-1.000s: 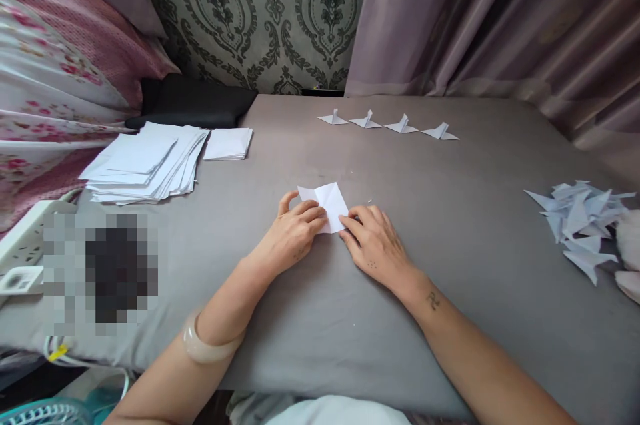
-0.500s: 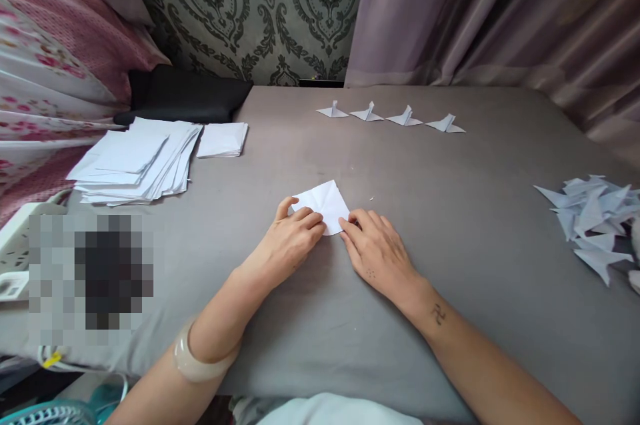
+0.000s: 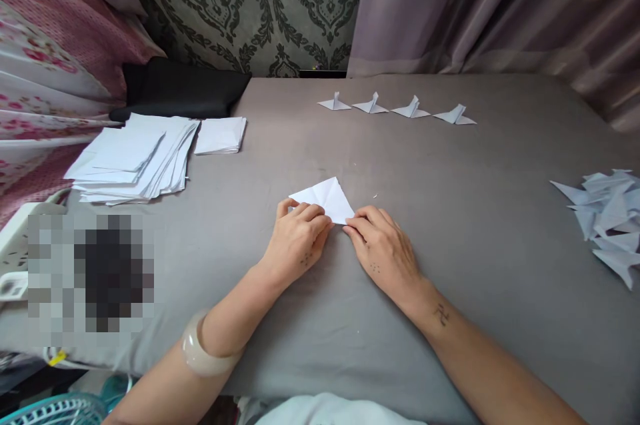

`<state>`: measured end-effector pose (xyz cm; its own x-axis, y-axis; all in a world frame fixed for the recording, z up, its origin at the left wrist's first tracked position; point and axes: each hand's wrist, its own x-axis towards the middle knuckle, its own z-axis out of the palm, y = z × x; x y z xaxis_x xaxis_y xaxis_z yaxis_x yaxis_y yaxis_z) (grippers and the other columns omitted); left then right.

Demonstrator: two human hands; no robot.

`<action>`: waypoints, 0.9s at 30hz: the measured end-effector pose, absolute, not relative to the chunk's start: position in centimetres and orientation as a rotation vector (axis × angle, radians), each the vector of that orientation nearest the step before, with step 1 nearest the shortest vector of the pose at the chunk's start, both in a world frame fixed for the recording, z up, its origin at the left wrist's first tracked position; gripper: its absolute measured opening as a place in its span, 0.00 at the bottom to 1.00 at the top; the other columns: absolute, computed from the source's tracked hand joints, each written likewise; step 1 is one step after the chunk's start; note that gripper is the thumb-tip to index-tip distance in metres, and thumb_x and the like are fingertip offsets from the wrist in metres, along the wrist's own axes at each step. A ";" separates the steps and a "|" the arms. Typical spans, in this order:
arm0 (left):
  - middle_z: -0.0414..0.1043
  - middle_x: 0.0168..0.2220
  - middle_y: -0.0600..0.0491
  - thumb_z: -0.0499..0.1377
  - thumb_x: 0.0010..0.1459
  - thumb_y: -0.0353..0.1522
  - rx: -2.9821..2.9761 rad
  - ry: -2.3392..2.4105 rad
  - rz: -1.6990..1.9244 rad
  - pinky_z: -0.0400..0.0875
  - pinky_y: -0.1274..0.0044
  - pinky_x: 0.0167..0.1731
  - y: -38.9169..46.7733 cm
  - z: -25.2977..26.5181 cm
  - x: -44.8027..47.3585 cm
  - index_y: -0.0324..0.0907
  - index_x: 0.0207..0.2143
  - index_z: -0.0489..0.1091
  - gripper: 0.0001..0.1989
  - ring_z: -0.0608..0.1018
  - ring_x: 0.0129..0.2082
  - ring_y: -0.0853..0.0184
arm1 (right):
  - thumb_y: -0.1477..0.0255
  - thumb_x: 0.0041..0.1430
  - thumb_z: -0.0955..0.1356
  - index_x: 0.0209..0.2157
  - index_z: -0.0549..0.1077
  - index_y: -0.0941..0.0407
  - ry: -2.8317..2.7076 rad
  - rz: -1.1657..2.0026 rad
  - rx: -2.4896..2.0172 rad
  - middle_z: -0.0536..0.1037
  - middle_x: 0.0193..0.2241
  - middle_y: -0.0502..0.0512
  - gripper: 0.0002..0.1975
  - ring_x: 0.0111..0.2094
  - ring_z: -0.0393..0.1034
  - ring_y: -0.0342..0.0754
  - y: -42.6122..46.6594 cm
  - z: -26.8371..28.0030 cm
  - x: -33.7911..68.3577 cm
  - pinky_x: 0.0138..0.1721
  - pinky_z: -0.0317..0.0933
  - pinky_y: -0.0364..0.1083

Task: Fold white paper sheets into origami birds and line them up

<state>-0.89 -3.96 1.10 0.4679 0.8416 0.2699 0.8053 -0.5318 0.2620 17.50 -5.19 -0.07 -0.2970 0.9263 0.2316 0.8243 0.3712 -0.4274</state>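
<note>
A small creased sheet of white paper [image 3: 327, 197] lies on the grey cloth in front of me, its top corner pointing away. My left hand [image 3: 303, 231] has its fingers curled over the paper's near left side, thumb and fingertips pressed together at the near edge. On the near right corner, my right hand [image 3: 377, 238] pinches the paper between thumb and forefinger. Both palms hide part of the near edge. Crease lines meet near the middle of the sheet.
Stacked white paper [image 3: 133, 158] and a smaller paper pile [image 3: 220, 136] lie at left. Several folded paper figures [image 3: 375, 105] stand in a row at the back. A heap of folded paper pieces [image 3: 613, 211] sits at far right. A power strip [image 3: 25, 231] is at the left edge.
My left fingers have moved right along the near edge. That edge, rounded and bulging before, now lies straighter and folded. My right hand still holds the right corner.
</note>
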 end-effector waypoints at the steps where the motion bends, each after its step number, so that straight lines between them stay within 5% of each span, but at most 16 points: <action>1: 0.76 0.35 0.53 0.49 0.66 0.32 2.577 1.484 0.573 0.54 0.67 0.50 -4.0 1.1 -0.8 0.43 0.35 0.73 0.13 0.75 0.35 0.68 | 0.72 0.63 0.63 0.37 0.75 0.54 -2.170 0.329 -1.529 0.74 0.37 0.55 0.08 0.39 0.67 0.49 -5.2 -0.1 17.5 0.38 0.62 0.47; 11: 0.77 0.33 0.55 0.53 0.64 0.35 2.428 1.596 0.680 0.56 0.68 0.45 -3.5 0.8 -0.4 0.44 0.29 0.74 0.13 0.75 0.32 0.69 | 0.70 0.60 0.66 0.30 0.75 0.53 -1.862 0.630 -1.565 0.73 0.35 0.52 0.07 0.35 0.70 0.46 -4.2 -0.4 17.7 0.37 0.63 0.45; 17: 0.77 0.33 0.55 0.54 0.63 0.35 2.342 1.660 0.658 0.55 0.67 0.45 -3.3 0.5 0.0 0.44 0.29 0.73 0.12 0.74 0.31 0.68 | 0.70 0.60 0.64 0.30 0.74 0.54 -1.881 0.551 -1.605 0.73 0.36 0.54 0.08 0.34 0.69 0.46 -4.1 -0.5 17.2 0.35 0.63 0.46; 27: 0.75 0.32 0.55 0.55 0.62 0.34 2.309 1.659 0.590 0.56 0.68 0.44 -2.9 0.7 0.1 0.44 0.30 0.73 0.09 0.73 0.32 0.67 | 0.80 0.52 0.61 0.32 0.73 0.54 -1.920 0.734 -1.554 0.73 0.39 0.52 0.11 0.30 0.69 0.42 -3.6 -0.3 18.7 0.31 0.63 0.44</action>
